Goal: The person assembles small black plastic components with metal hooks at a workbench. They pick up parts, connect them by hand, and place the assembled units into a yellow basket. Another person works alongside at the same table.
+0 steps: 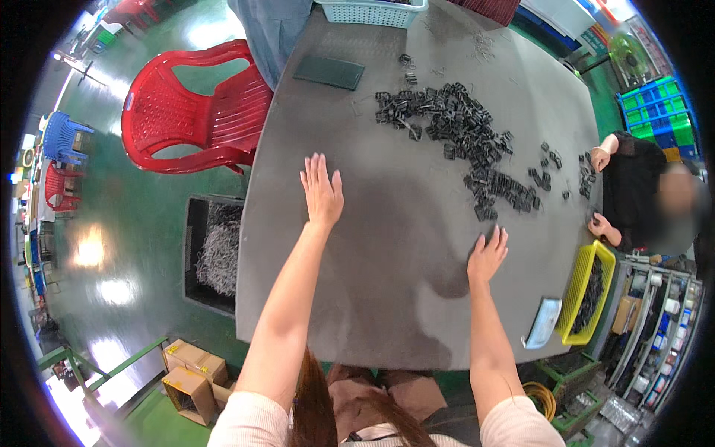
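My left hand (322, 195) rests palm down on the left part of the grey table (357, 298), its fingers stretched out and nothing in it. Farther right, my right hand (488, 257) is also palm down with fingers extended, holding nothing. Just beyond its fingertips lies the near end of a long heap of small black plastic parts (465, 123). Their exact kind is too small to make out. The heap runs from the table's middle toward the far side, with a few loose parts (550, 153) scattered to its right.
A co-worker (640, 186) in black handles parts at the right edge. Nearby are a yellow basket (570, 298) and a pale blue packet (543, 324). A dark green pad (329, 72) and light blue basket (372, 13) lie far off. Left stand a red chair (171, 112) and black crate (195, 246).
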The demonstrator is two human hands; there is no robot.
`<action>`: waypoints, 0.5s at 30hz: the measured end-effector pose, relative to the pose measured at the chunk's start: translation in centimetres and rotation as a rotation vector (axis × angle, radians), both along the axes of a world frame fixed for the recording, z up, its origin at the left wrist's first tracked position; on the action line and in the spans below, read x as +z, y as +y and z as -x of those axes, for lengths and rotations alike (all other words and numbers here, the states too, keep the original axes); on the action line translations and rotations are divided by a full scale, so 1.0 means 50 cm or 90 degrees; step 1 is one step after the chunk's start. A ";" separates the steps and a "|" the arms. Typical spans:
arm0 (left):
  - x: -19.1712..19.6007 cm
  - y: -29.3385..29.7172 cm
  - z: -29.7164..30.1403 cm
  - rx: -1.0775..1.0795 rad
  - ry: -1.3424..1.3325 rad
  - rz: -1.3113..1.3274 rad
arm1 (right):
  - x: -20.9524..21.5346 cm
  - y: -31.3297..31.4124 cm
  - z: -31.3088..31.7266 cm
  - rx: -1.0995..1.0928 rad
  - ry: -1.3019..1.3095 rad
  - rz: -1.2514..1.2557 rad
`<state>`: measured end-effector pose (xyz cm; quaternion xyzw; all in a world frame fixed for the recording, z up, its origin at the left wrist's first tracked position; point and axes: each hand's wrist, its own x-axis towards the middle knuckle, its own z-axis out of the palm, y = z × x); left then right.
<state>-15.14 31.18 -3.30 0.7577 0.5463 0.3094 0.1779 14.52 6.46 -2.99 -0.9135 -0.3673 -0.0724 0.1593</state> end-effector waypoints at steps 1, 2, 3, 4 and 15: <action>-0.011 0.050 -0.034 0.017 0.027 -0.036 | -0.010 -0.005 -0.007 0.016 -0.003 0.007; -0.023 0.095 -0.058 0.037 0.058 -0.070 | -0.004 -0.001 0.003 0.036 -0.001 0.016; -0.029 0.141 -0.086 0.013 0.046 -0.071 | 0.003 0.002 0.006 0.048 -0.009 0.030; -0.026 0.179 -0.115 -0.012 0.033 -0.072 | 0.002 0.007 0.003 0.047 0.004 0.039; -0.022 0.394 -0.455 -0.148 0.100 -0.110 | 0.014 0.003 -0.020 0.054 0.069 0.095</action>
